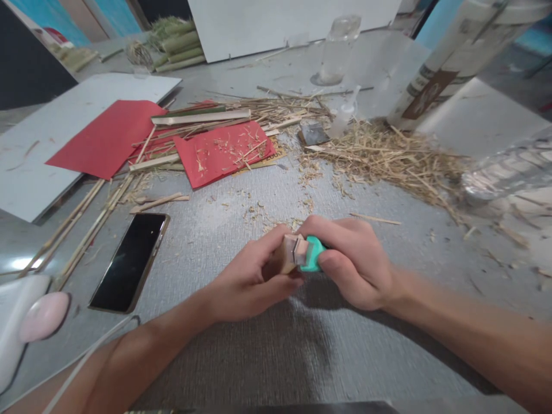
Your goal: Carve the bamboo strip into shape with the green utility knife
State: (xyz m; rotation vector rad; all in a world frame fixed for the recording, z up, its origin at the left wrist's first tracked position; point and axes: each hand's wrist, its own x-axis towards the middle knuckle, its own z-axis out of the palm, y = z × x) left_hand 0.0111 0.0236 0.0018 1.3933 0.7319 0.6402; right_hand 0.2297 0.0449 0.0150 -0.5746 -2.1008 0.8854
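My left hand (pixel 254 280) grips a short pale piece of bamboo (pixel 288 252) just above the grey table (pixel 241 356). My right hand (pixel 353 259) is closed around a teal-handled cutter (pixel 313 253), whose metal blade end presses against the end of the bamboo piece. The two hands meet at the middle of the view, close to my body. Most of the cutter's handle is hidden inside my right fist.
A black phone (pixel 129 261) lies to the left. Red paper sheets (pixel 224 150), bamboo strips (pixel 86 230) and a heap of shavings (pixel 388 155) cover the far side. A clear plastic bottle (pixel 509 172) lies right, a white board (pixel 56 138) far left, a pink-white device (pixel 26 322) near left.
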